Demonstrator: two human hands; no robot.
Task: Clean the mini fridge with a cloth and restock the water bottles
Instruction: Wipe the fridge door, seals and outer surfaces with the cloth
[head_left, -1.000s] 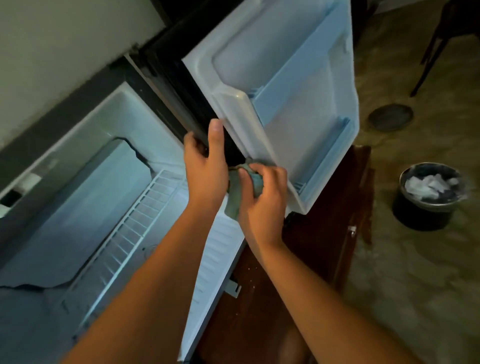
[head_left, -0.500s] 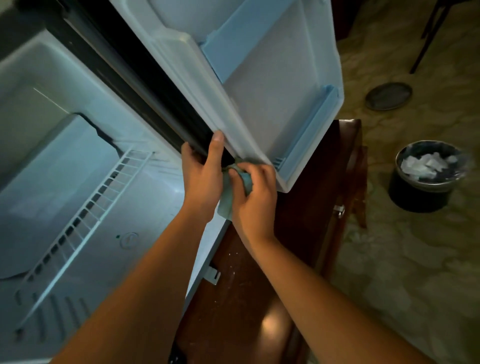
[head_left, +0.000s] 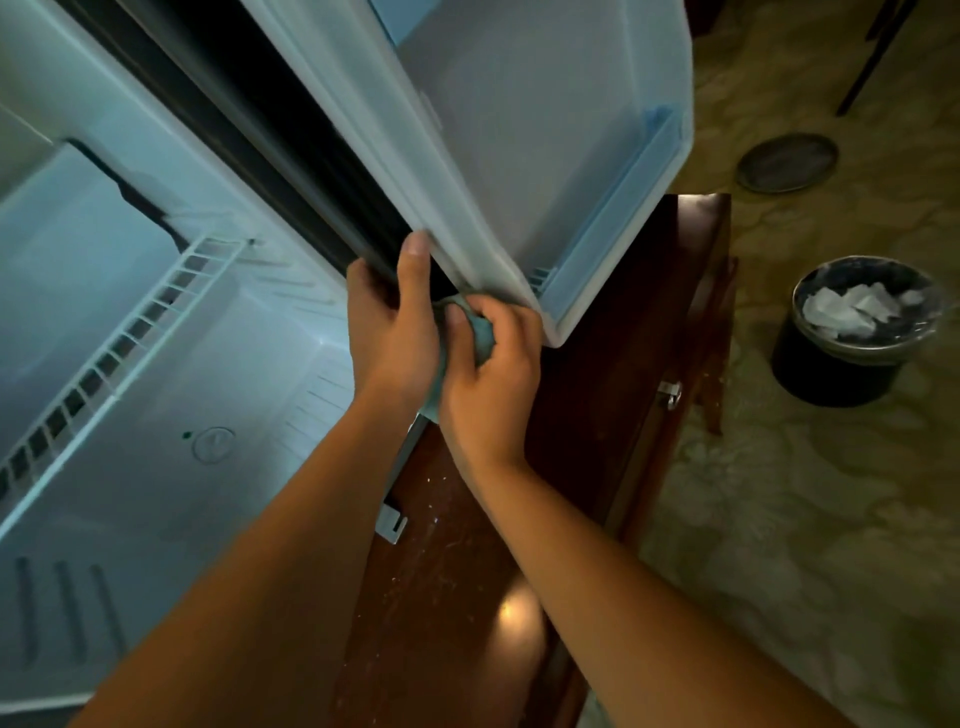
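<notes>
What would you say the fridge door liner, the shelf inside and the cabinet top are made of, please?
Door liner: likely moulded plastic, smooth white, with rounded formed ridges.
Shelf: seemingly white-coated wire, thin parallel bars.
Cabinet top: dark wood or veneer, glossy; it mirrors a light spot.

Fridge cavity (head_left: 234, 384) open beside wire shelf (head_left: 111, 358), door (head_left: 519, 171) hanging across the right, bin (head_left: 831, 371) well apart.

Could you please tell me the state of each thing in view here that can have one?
fridge door: open, gripped at its edge by the left hand.
cloth: bunched in the right hand, held against the door's lower edge.
wire shelf: in place, nothing on it.
door shelf: empty.
waste bin: uncovered, crumpled paper inside.
</notes>
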